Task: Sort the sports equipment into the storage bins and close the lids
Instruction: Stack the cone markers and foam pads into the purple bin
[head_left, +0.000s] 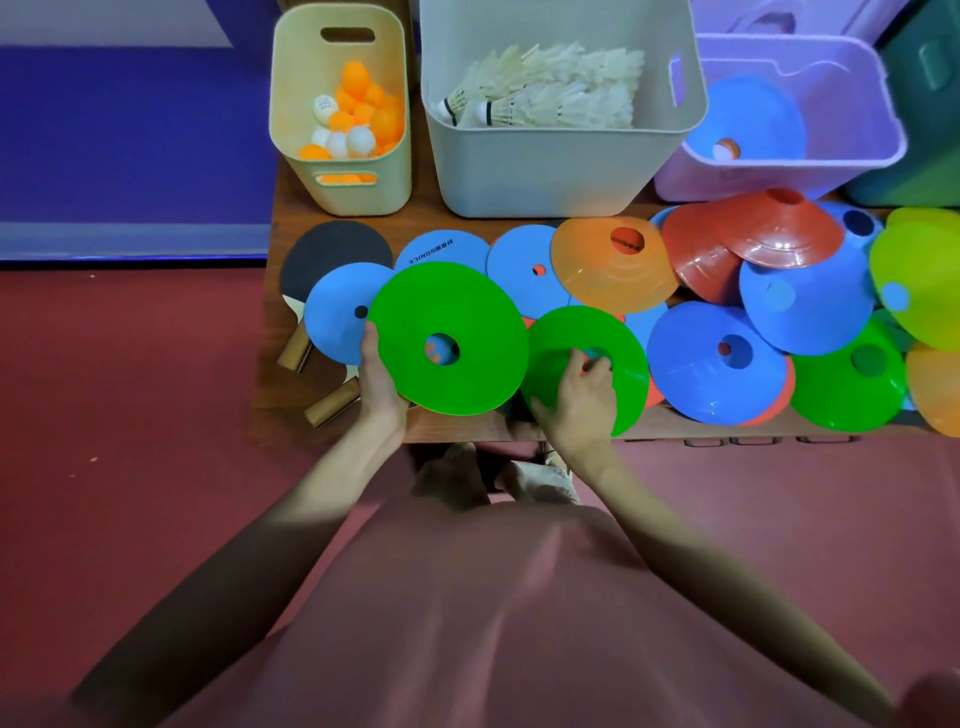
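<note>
My left hand (381, 382) grips the near-left rim of a large green disc cone (467, 317), held tilted above the table. My right hand (582, 402) rests on a second green disc cone (623, 338) beside it, fingers hooked at its centre hole. Many more disc cones in blue (711, 364), orange (608, 270), red (748, 234) and yellow-green (919, 280) lie piled across the wooden table (291, 410). At the back, the purple bin (800, 166) holds one blue cone (748, 119). Two table tennis paddles (332, 249) lie at the left, partly covered by cones.
A beige bin (337, 192) at the back left holds orange and white ping-pong balls. The grey bin (545, 171) in the middle holds shuttlecocks. A dark green bin (924, 104) stands at the far right. A purple lid (779, 15) lies behind the purple bin. Red floor surrounds the table.
</note>
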